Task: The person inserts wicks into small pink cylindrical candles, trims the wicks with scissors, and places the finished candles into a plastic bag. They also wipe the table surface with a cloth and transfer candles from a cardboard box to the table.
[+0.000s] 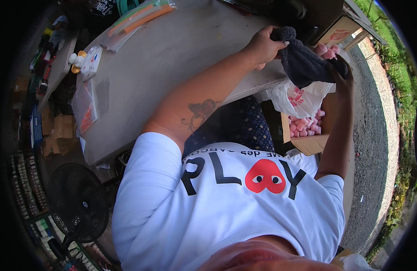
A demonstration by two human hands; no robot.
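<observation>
A dark grey cloth [303,63], fuzzy like towelling, is stretched between my two hands above the table's right edge. My left hand [265,46] pinches its upper left end between thumb and fingers. At the other end my right hand [345,72] is closed on the cloth, its fingers partly hidden in shadow. Just beyond the cloth lie several pink stubby pieces [327,51]. Below it hangs a white plastic bag [287,97] with red print. More pink pieces [304,126] fill an open cardboard box [313,143] under the bag.
On the grey table [181,54] lie plastic packets [138,20] at the far left and a white pack [92,62] near the left edge. A black fan [79,203] stands at lower left. A carton [339,29] stands at the far right, with gravel [373,135] outside.
</observation>
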